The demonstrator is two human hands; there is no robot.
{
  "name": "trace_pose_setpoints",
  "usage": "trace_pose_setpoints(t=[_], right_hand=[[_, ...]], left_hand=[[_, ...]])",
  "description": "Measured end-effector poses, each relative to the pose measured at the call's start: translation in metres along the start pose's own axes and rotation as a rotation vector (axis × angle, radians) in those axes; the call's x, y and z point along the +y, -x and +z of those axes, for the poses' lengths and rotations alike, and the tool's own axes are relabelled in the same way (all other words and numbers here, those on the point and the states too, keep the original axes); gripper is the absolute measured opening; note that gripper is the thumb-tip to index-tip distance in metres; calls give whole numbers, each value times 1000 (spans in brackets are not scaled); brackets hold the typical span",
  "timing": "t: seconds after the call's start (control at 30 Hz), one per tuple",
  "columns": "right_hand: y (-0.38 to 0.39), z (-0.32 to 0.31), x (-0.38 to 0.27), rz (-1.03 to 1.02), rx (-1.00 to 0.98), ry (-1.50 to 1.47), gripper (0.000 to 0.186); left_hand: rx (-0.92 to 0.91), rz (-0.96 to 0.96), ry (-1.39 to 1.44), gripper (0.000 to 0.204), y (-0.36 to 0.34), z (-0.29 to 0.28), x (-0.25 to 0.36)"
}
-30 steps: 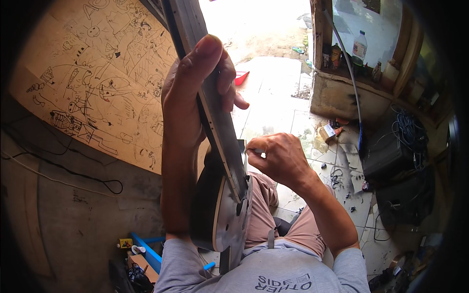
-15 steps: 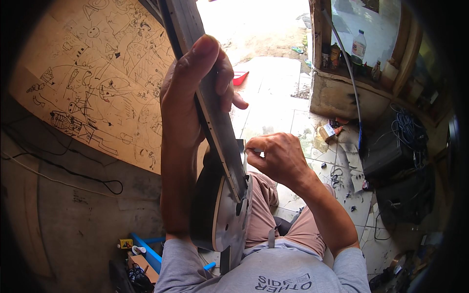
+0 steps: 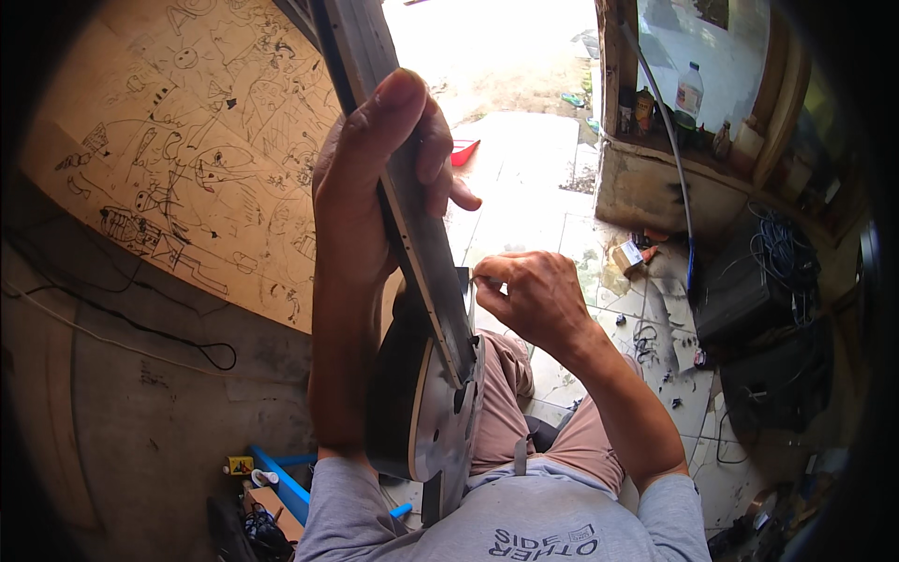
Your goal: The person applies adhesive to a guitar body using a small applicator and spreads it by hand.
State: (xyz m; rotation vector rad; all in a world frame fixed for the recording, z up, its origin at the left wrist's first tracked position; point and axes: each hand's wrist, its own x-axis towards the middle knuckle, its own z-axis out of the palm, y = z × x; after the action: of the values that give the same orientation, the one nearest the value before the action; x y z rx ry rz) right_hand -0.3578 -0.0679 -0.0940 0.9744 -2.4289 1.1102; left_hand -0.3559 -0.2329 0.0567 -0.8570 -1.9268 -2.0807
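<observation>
A dark electric guitar point(image 3: 440, 440) without strings leans against my body, its neck slanting up and away to the left. My left hand point(image 3: 379, 155) is closed round the neck, thumb along the fretboard side and fingertips showing at the right edge. At the body's upper horn, right of the neck, my right hand point(image 3: 538, 298) is held in a pinch. Something thin and pale shows by its fingertips, too little of it to name. The body's underside and part of its right edge are hidden.
A board covered with drawings point(image 3: 206, 169) stands at the left, above loose cables point(image 3: 169, 337). Low on the left is a blue frame point(image 3: 281, 482). To the right are a black box with coiled cable point(image 3: 749, 281), a ledge with bottles point(image 3: 688, 94) and small scraps on the tiled floor.
My right hand has shifted very slightly at the guitar's edge, still pinched. The left hand and the neck sit a touch further right in the picture, the grip unchanged.
</observation>
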Motion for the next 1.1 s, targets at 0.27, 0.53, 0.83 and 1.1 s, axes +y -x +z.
trace_pose_setpoints(t=[0.27,0.53,0.83,1.1], right_hand=[[-1,0,0,-1,11,-53,15],[8,-7,-7,65,-93,-130,18],[5,-3,-4,63,-69,-132,15],[1,-2,-5,46,-79,-82,14]], left_hand=[[19,9,-42,50,2,1,4],[48,6,-74,50,3,0,6],[12,20,-32,51,2,-5,3],[11,18,-23,51,2,-7,1]])
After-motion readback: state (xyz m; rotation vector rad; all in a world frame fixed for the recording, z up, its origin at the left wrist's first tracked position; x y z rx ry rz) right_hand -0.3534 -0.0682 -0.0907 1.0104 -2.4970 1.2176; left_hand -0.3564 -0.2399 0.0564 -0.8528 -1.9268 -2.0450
